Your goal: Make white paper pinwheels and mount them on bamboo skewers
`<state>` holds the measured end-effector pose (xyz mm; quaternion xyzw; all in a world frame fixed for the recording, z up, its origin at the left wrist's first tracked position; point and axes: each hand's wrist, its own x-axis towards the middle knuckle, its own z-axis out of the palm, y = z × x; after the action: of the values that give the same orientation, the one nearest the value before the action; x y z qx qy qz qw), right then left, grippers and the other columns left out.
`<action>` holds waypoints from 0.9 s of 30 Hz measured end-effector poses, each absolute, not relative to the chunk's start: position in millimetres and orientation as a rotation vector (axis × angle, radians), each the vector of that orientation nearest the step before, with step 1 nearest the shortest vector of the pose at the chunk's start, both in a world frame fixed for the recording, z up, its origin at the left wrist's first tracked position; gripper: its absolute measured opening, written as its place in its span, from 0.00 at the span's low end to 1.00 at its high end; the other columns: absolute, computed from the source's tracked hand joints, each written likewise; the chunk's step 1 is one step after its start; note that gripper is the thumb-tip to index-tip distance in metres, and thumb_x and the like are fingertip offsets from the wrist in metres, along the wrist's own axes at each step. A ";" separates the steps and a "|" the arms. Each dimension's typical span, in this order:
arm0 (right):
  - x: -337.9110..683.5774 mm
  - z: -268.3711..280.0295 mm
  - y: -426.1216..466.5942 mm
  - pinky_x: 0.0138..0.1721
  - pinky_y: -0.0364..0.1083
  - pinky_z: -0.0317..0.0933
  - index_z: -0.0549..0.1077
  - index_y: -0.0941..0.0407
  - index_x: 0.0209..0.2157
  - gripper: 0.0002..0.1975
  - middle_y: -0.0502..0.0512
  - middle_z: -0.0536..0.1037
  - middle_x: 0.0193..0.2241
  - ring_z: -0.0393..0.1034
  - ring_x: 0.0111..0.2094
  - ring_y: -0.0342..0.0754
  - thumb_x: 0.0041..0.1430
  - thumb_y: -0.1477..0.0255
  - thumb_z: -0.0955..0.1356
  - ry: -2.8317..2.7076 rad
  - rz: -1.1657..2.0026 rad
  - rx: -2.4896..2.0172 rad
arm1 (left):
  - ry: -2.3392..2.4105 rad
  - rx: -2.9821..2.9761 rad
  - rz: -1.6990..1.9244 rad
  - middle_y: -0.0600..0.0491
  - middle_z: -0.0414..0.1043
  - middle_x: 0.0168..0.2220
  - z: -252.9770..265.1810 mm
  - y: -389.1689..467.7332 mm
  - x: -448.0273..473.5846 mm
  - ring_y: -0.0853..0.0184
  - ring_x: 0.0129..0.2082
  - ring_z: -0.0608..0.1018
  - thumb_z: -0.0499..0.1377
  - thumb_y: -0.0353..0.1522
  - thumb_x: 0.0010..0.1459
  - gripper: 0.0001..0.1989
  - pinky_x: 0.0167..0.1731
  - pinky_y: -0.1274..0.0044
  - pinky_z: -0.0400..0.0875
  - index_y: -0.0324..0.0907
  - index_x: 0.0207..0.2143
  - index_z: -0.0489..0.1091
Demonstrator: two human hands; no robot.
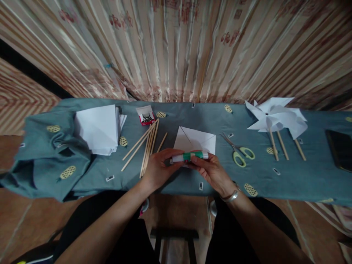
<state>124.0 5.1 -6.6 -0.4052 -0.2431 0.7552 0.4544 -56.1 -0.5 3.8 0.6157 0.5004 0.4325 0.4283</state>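
Between my two hands lies a glue stick (190,156) with a white and green body, held level above the table. My left hand (161,167) pinches its white left end, and my right hand (210,170) grips the right end. Under it rests a square sheet of white paper (202,136) with diagonal lines running in from its corners; my hands cover its near part. Several wooden sticks (150,146) lie just left of the paper. To its right are scissors (239,152) with green handles, their blades slightly apart.
A stack of white paper (96,128) sits at the left, near bunched tablecloth (66,161). A small red box (146,116) holds metal pins. White paper pinwheels (275,115) on sticks lie at the right, beside a dark phone (339,148). A pleated curtain (178,47) hangs behind.
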 end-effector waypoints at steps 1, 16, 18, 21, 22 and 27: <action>123.2 -7.4 4.4 0.36 0.42 0.76 0.81 0.55 0.29 0.12 0.47 0.83 0.27 0.79 0.29 0.43 0.40 0.69 0.81 -0.615 1.862 -1.008 | 1.256 1.539 1.075 0.50 0.81 0.37 3.2 -2.1 -56.5 0.62 0.38 0.81 0.67 0.30 0.49 0.10 0.41 0.72 0.74 0.45 0.37 0.80; 144.3 3.1 6.4 0.34 0.39 0.71 0.81 0.55 0.37 0.16 0.54 0.85 0.34 0.79 0.32 0.43 0.48 0.61 0.77 -0.740 1.806 -1.089 | 1.861 1.228 1.462 0.57 0.77 0.27 15.8 27.5 -152.5 0.71 0.24 0.71 0.70 0.35 0.42 0.16 0.26 0.79 0.65 0.40 0.36 0.78; 146.8 3.3 5.5 0.34 0.39 0.71 0.81 0.55 0.37 0.15 0.55 0.85 0.34 0.79 0.32 0.44 0.49 0.61 0.77 -0.760 1.791 -1.102 | 2.063 1.270 1.357 0.56 0.76 0.28 14.8 25.5 -169.2 0.69 0.25 0.71 0.68 0.35 0.44 0.17 0.28 0.77 0.65 0.40 0.38 0.78; 151.6 4.4 5.0 0.33 0.39 0.71 0.81 0.55 0.37 0.16 0.54 0.85 0.34 0.79 0.32 0.44 0.49 0.61 0.77 -0.789 1.767 -1.120 | 2.279 1.474 1.102 0.56 0.75 0.30 11.8 20.7 -185.0 0.66 0.28 0.72 0.65 0.39 0.49 0.16 0.31 0.74 0.63 0.41 0.39 0.77; 153.6 4.7 5.1 0.33 0.38 0.71 0.81 0.55 0.37 0.16 0.54 0.85 0.35 0.79 0.32 0.43 0.49 0.60 0.77 -0.795 1.755 -1.126 | 2.300 1.555 1.018 0.57 0.74 0.30 10.9 19.4 -187.9 0.65 0.29 0.72 0.65 0.39 0.49 0.15 0.33 0.73 0.63 0.41 0.39 0.76; 164.4 0.4 8.4 0.32 0.40 0.71 0.81 0.54 0.38 0.15 0.54 0.84 0.34 0.79 0.32 0.44 0.50 0.61 0.76 -0.911 1.613 -1.195 | 2.259 1.881 0.854 0.56 0.69 0.29 4.4 17.6 -193.8 0.58 0.39 0.73 0.64 0.35 0.50 0.11 0.39 0.70 0.61 0.43 0.37 0.73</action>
<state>164.4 8.4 0.4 -0.4835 -0.3689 0.6529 0.4515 -193.8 17.6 4.4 0.6139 0.7374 0.2788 0.0402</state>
